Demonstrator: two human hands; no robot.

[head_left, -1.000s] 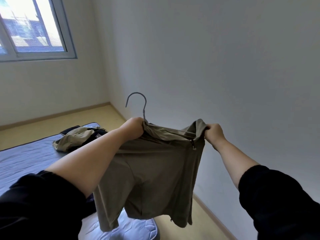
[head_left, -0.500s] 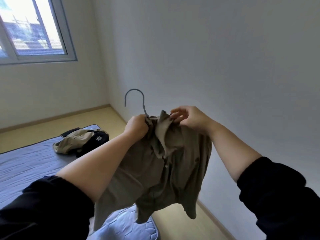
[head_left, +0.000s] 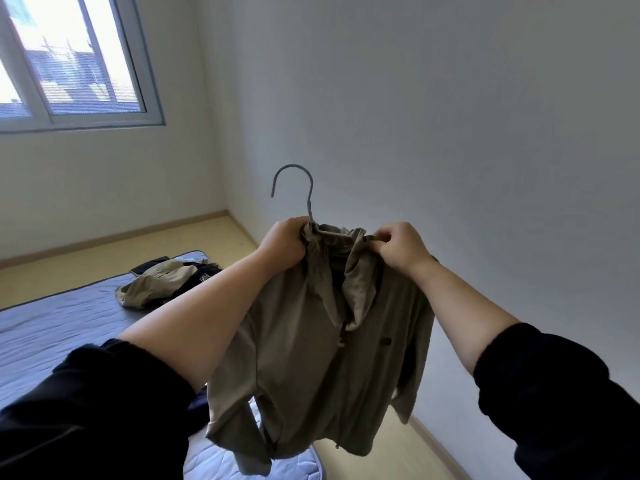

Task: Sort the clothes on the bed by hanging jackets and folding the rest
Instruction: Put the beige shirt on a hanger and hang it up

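An olive-green jacket (head_left: 322, 368) hangs in mid-air in front of me on a grey wire hanger (head_left: 304, 192), whose hook sticks up above the collar. My left hand (head_left: 284, 242) is closed around the hanger's neck and the left side of the collar. My right hand (head_left: 398, 244) pinches the right side of the collar. The hanger's shoulders are hidden inside the fabric. The jacket's front falls open below the collar, and its sleeves dangle. On the far part of the bed lies a heap of clothes (head_left: 166, 280), beige and black.
The bed's blue-grey quilted mattress (head_left: 52, 320) stretches along the left and under the jacket. A white wall stands close on the right. Yellowish floor (head_left: 388, 455) shows between bed and wall. A window (head_left: 69, 60) is at the upper left.
My right hand came in from the jacket's far shoulder to the collar. The jacket went from stretched wide, through a bunched state, to hanging down from the hanger.
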